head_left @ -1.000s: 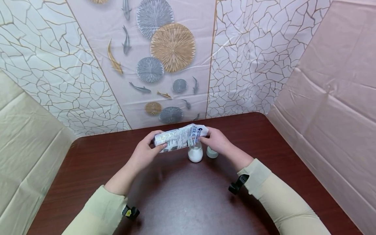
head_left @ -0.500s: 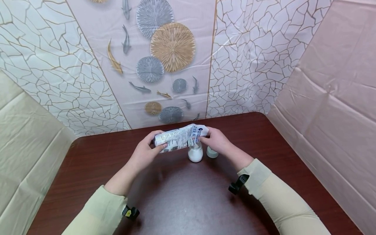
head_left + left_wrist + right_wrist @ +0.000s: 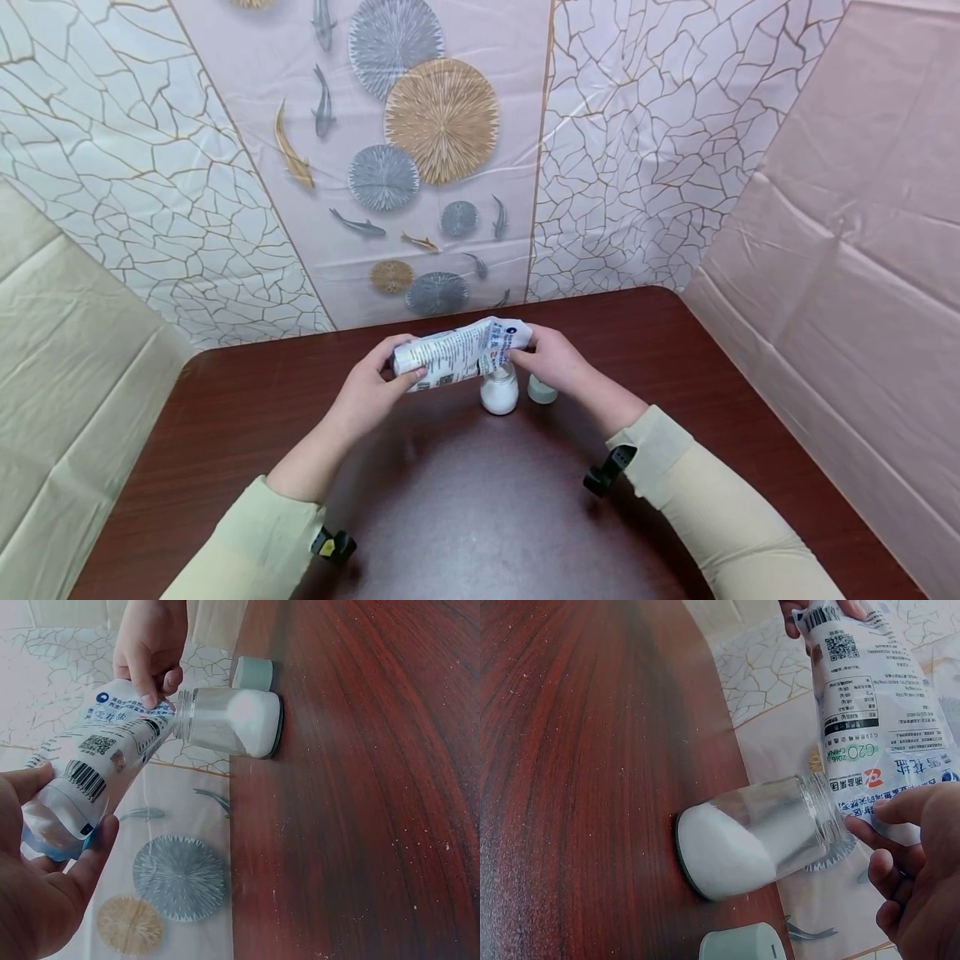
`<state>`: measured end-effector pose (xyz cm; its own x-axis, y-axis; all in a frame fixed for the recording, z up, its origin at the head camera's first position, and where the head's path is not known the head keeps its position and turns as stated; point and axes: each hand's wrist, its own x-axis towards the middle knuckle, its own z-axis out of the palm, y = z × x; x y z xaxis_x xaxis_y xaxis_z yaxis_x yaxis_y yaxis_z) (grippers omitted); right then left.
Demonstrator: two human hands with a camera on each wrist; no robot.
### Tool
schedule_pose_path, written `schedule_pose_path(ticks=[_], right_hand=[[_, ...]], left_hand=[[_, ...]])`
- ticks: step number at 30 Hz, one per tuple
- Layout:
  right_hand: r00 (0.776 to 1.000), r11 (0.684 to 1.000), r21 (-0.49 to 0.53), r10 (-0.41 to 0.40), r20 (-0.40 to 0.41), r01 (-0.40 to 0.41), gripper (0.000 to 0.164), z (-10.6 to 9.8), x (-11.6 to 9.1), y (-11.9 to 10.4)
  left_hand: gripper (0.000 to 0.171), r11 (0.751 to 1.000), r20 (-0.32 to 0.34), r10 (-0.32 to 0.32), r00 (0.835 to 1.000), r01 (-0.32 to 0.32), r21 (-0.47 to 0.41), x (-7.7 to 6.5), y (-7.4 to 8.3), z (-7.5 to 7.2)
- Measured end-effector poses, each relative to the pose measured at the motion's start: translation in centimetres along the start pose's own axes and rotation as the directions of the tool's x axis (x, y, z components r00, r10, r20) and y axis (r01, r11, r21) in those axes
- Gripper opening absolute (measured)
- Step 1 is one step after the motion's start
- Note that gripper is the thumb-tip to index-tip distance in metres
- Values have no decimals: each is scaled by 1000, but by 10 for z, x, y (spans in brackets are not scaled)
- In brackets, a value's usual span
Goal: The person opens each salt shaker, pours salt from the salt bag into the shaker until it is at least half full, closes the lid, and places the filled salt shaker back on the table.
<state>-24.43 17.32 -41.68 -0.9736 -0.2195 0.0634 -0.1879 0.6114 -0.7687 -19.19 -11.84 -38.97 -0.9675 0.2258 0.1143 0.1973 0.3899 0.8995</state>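
Note:
A white printed salt bag (image 3: 450, 357) lies tilted on its side over a clear glass jar (image 3: 499, 395). My left hand (image 3: 372, 382) grips the bag's bottom end, thumb on the near face. At the other end, my right hand (image 3: 557, 360) pinches the bag's corner between thumb and fingers. In the right wrist view that corner sits right at the jar's threaded mouth (image 3: 825, 817). White salt (image 3: 721, 851) fills the lower part of the upright jar, heaped higher on one side. The bag's opening is hidden behind its printed face and the fingers.
A pale green lid (image 3: 542, 390) rests on the table just right of the jar. White specks are scattered over the dark red wooden table (image 3: 360, 795). Patterned cloth walls (image 3: 450, 167) stand behind the table and on both sides.

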Motion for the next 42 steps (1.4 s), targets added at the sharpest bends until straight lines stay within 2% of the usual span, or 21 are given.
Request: schedule_pose_path(ticks=[18, 42], right_hand=[[1000, 1000, -8, 13, 13, -13, 31, -2, -1, -7], [1000, 1000, -3, 22, 13, -22, 32, -1, -2, -9]], left_hand=[[44, 1000, -16, -5, 1000, 4, -30, -4, -4, -1], [44, 1000, -11, -8, 1000, 8, -14, -5, -2, -3]])
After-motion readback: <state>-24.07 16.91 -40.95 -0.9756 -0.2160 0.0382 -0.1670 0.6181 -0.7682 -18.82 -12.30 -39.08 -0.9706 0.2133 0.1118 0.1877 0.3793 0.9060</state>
